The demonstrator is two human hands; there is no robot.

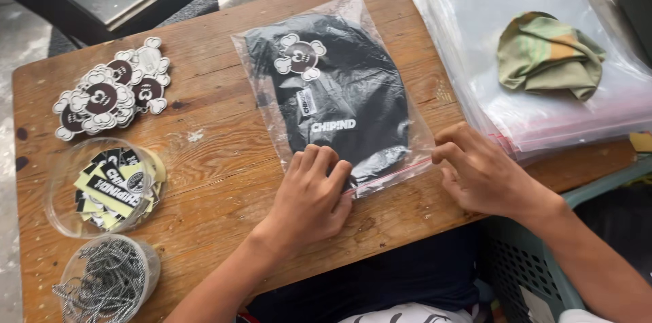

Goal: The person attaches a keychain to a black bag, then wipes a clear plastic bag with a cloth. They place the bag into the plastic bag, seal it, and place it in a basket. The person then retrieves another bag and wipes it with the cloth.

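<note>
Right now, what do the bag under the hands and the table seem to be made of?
The bag looks like thin clear plastic film: it is glossy, wrinkled, and the dark folded garment shows through it. Its closing strip looks like a pinkish press seal, where the left hand and right hand rest. The table looks like worn wood, matt, with visible grain, knots and stains.

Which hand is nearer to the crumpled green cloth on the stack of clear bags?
Right. The right hand pinches the zip bag corner just below the green cloth; the left hand presses the bag's seal farther left.
</note>
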